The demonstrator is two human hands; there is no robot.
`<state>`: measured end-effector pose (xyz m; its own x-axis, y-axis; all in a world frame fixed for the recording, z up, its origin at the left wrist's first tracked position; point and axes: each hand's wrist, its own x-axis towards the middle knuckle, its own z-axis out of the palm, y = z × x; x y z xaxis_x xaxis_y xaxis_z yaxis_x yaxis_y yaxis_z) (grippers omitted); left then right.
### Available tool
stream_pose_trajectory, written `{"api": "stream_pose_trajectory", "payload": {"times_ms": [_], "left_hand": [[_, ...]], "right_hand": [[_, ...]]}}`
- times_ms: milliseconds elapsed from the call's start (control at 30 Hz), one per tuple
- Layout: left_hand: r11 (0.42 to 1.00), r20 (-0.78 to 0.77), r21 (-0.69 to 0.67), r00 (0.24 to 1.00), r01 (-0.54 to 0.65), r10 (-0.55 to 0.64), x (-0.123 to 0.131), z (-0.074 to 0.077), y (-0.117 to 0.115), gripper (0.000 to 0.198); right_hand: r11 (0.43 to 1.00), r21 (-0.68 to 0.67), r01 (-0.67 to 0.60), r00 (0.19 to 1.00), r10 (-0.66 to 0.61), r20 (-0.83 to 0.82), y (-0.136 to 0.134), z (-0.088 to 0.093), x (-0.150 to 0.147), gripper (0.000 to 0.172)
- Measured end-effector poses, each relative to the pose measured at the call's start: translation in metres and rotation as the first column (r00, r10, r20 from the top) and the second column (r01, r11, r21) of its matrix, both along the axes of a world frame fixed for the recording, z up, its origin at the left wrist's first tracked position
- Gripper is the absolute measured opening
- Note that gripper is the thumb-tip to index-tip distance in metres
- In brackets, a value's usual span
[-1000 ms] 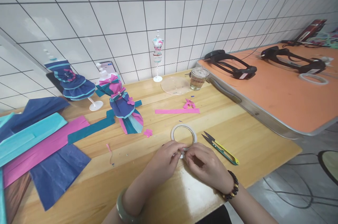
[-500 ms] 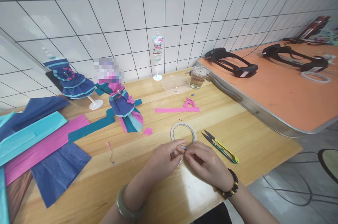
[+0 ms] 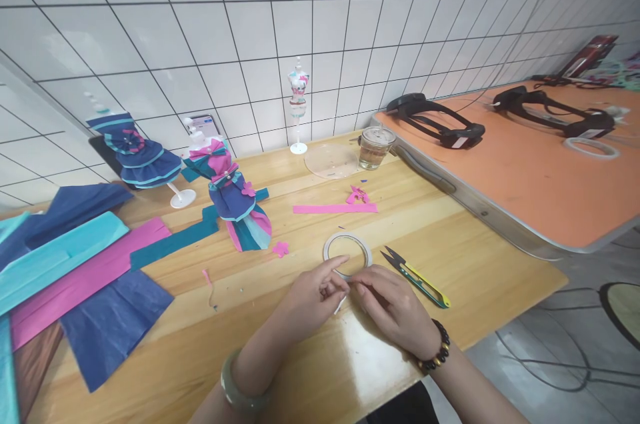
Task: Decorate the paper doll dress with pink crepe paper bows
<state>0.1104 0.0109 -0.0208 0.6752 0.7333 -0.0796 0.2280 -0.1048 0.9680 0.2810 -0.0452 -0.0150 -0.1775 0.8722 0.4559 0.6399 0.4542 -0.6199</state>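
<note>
My left hand (image 3: 323,294) and my right hand (image 3: 393,301) meet just in front of a roll of white tape (image 3: 327,251) lying flat on the wooden table. Both are closed, fingertips pinched close together; whatever lies between them is too small to make out. A small white scrap (image 3: 341,305) shows beneath the left fingers. Yellow and green thread snips (image 3: 417,279) lie right of my right hand, blades pointing away. Left of the tape is a pink paper flower (image 3: 281,249). Farther back are a pink strip (image 3: 335,209) and a crumpled pink scrap (image 3: 358,195).
Two small mannequins in paper dresses, one navy (image 3: 150,161) and one multicoloured (image 3: 233,201), stand at the back left beside coloured paper sheets (image 3: 85,267). A bare mannequin (image 3: 299,104), a glass (image 3: 375,149) and a clear disc (image 3: 330,163) are near the wall. Black headsets (image 3: 450,124) rest on an orange table (image 3: 540,177).
My left index finger has stretched out slightly, and my fingertips have shifted a little. The white scrap under my left hand shows more. The view has moved slightly.
</note>
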Motion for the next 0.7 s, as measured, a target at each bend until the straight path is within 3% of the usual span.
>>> {"api": "stream_pose_trajectory", "payload": {"times_ms": [200,367,500,600,700], "left_hand": [[0.998,0.047,-0.057,0.999,-0.01,0.012,-0.001,-0.003,-0.001,0.055],[0.988,0.114,-0.152,0.992,-0.028,0.046,-0.003,-0.006,0.001,0.062],[0.978,0.171,-0.209,0.985,-0.003,0.039,-0.003,-0.006,0.002,0.067],[0.971,0.2,-0.237,0.979,0.006,0.043,-0.002,-0.006,0.002,0.069],[0.968,0.224,-0.252,0.973,0.006,0.053,-0.001,-0.005,0.002,0.07]], "right_hand": [[0.977,0.068,0.202,0.974,-0.208,0.086,-0.002,-0.005,0.014,0.017],[0.915,0.118,0.387,0.862,-0.404,0.307,-0.01,-0.016,0.046,0.022],[0.901,0.1,0.423,0.78,-0.418,0.466,-0.025,-0.02,0.067,0.024],[0.903,0.059,0.426,0.783,-0.401,0.475,-0.036,-0.02,0.071,0.027],[0.894,-0.034,0.447,0.836,-0.404,0.371,-0.04,-0.016,0.066,0.028]]}}
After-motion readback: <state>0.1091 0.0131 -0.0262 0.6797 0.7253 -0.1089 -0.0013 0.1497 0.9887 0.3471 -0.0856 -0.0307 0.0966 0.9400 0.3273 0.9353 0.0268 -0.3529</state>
